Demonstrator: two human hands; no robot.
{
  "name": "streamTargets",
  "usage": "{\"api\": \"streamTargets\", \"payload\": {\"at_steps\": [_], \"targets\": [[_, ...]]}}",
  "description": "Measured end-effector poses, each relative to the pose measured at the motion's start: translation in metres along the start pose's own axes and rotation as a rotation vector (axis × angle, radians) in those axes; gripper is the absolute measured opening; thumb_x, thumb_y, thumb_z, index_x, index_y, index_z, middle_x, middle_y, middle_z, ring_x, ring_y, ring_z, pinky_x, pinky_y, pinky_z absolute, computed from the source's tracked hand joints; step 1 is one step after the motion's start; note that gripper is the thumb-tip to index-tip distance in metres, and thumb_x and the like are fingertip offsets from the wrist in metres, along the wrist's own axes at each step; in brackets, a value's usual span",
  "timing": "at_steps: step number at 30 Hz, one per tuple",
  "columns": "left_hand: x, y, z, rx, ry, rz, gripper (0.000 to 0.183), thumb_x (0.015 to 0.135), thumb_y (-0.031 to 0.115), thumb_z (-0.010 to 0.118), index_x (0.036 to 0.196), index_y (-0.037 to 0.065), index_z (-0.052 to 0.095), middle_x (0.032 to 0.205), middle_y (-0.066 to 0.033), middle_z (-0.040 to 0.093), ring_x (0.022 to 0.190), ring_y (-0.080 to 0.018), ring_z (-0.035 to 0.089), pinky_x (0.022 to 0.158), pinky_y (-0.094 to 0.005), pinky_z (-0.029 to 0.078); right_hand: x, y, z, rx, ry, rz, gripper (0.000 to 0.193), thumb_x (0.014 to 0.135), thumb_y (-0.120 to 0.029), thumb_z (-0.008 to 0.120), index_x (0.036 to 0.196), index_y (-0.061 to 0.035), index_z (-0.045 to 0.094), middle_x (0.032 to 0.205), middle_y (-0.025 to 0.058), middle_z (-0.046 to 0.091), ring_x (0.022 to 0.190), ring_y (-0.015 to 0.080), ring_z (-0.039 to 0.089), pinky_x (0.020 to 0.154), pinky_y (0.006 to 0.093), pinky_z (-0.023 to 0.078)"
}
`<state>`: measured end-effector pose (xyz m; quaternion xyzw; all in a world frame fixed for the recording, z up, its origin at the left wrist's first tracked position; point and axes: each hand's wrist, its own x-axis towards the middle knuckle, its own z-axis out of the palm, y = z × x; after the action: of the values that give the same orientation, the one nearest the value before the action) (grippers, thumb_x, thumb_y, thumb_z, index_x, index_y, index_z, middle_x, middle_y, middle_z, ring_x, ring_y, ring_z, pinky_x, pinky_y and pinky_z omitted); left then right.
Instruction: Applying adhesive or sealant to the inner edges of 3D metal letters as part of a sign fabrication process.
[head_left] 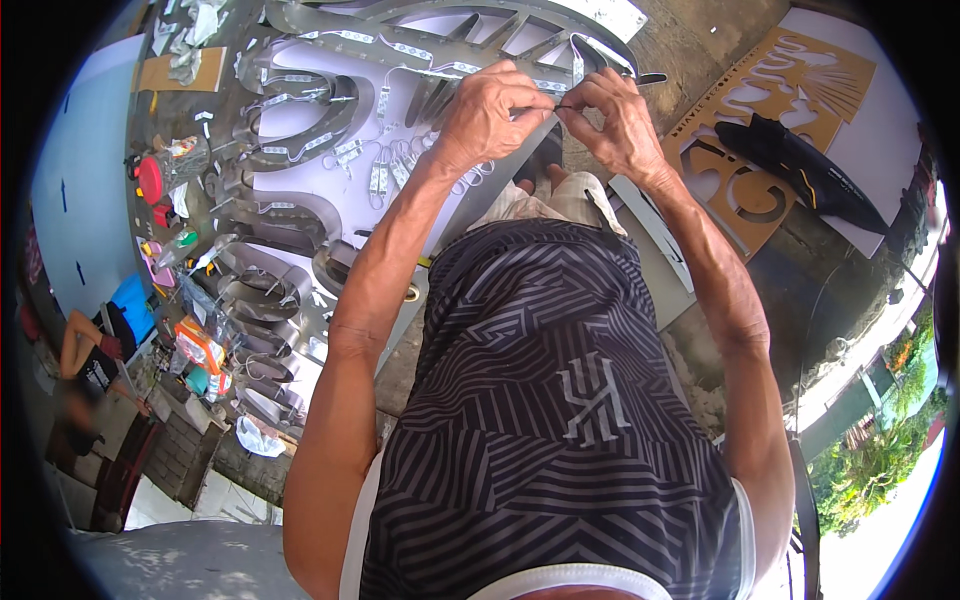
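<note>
Just beyond the striped sleeveless shirt [540, 340], see left hand [495, 112] and right hand [612, 120] near each other, with a small gap between. Note both closed in a fingertip pinch, apparently on one thin dark wire [559, 108], held up in front of the body, by the right edge of the panel. Not possible to tell, at this size, about any bare end or joint inside the pinch. For doing this well, grip close to the working point, steady the wrists, and turn gently with the fingertips, in order not to break the strands. Better also to leave some slack and avoid pulling on the LED module strip [410, 50].

Past the hands, find a large white panel [295, 190] with curved, upright grey metal walls [310, 216], and on it loose LED modules [379, 178] in a small group. To the right, observe a brown cut-out template [728, 222] with a folded black thing [790, 165] across it. To the left, notice a red lid [150, 181] among clutter, then another person [95, 370]. Farthest, at lower right, see green plants [870, 470].
</note>
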<state>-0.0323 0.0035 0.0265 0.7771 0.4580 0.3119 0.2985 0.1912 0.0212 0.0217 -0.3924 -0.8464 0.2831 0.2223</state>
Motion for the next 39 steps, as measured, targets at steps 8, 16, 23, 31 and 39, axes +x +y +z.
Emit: {"api": "streamTargets", "payload": {"at_steps": [8,16,23,31,39], "targets": [[0.006,0.001,-0.002,-0.038,-0.057,-0.065,0.011,0.081,0.014,0.079,0.087,0.006,0.079,0.084,-0.0058,0.073,0.083,-0.0221,0.065,0.074,-0.0358,0.054,0.001,0.001,-0.001,0.001,-0.019,0.023,0.015,0.087,-0.019,0.073,0.096,-0.0082,0.07,0.087,0.0019,0.067,0.09,0.0223,0.058,0.083,0.0374,0.04],[0.004,0.006,0.002,-0.35,-0.022,-0.493,0.017,0.083,0.02,0.078,0.091,0.005,0.081,0.08,-0.0053,0.075,0.074,-0.01,0.066,0.068,-0.0272,0.051,-0.005,0.003,0.005,0.012,0.221,-0.089,0.024,0.084,-0.015,0.078,0.105,-0.01,0.068,0.092,0.0007,0.066,0.087,0.022,0.058,0.08,0.0375,0.041],[0.007,0.004,-0.002,-0.348,-0.072,-0.525,0.019,0.083,0.02,0.077,0.092,0.004,0.08,0.078,-0.0055,0.075,0.076,-0.0082,0.066,0.069,-0.0266,0.052,-0.005,0.005,0.009,-0.124,0.243,-0.238,0.027,0.079,-0.012,0.078,0.106,-0.0129,0.072,0.094,0.0009,0.065,0.087,0.0213,0.057,0.08,0.0376,0.041],[0.005,0.008,-0.003,0.037,-0.093,-0.326,0.019,0.08,0.018,0.082,0.093,0.005,0.08,0.081,-0.0096,0.074,0.075,-0.0216,0.066,0.072,-0.0337,0.053,-0.006,0.002,0.009,-0.174,0.199,-0.207,0.027,0.079,-0.012,0.079,0.105,-0.0127,0.073,0.095,0.001,0.064,0.089,0.0216,0.057,0.081,0.0382,0.041],[0.006,0.011,0.007,0.17,0.067,-0.033,0.012,0.079,0.009,0.079,0.09,0.006,0.079,0.077,-0.0071,0.067,0.079,-0.0265,0.06,0.075,-0.0372,0.051,0.001,-0.007,0.01,-0.142,0.133,-0.017,0.013,0.084,-0.011,0.073,0.096,-0.0094,0.068,0.091,0.0044,0.059,0.094,0.0265,0.054,0.087,0.0421,0.038]]}}
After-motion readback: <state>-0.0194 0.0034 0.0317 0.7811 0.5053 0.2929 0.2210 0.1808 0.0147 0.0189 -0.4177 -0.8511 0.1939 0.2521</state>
